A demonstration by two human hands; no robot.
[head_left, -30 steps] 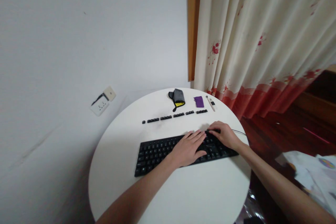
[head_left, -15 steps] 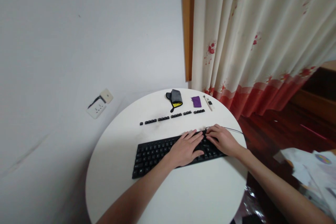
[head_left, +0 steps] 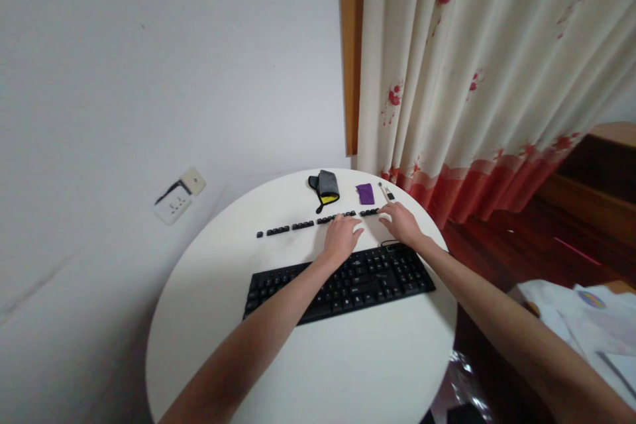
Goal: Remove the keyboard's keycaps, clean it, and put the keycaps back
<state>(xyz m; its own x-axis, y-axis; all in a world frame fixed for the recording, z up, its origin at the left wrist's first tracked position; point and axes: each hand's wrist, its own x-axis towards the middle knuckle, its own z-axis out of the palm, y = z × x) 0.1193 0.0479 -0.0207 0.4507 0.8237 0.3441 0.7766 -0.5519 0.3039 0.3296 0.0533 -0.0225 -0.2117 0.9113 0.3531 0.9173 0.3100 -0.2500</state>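
Note:
A black keyboard (head_left: pixel 380 275) lies across the round white table. Beyond it runs a row of small black keycaps (head_left: pixel 303 225), set out in short groups. My left hand (head_left: pixel 342 237) hovers past the keyboard's far edge, thumb apart from the fingers, which cover part of the row's middle. At the right end of the row, my right hand (head_left: pixel 401 222) has its bent fingers beside the last group of keycaps (head_left: pixel 368 212), with a gap between thumb and fingers. Nothing shows in either hand. Whether the fingertips touch any keycaps cannot be made out.
Behind the row lie a folded grey cloth (head_left: pixel 328 184) with yellow lining, a purple cloth (head_left: pixel 366 194) and a small brush-like tool (head_left: pixel 385 192). The keyboard's cable (head_left: pixel 390 242) is by my right wrist. A wall and a curtain (head_left: pixel 422 79) border the table (head_left: pixel 348 371).
Both hands have left the keyboard and moved away from me to the row of keycaps. The view has shifted slightly.

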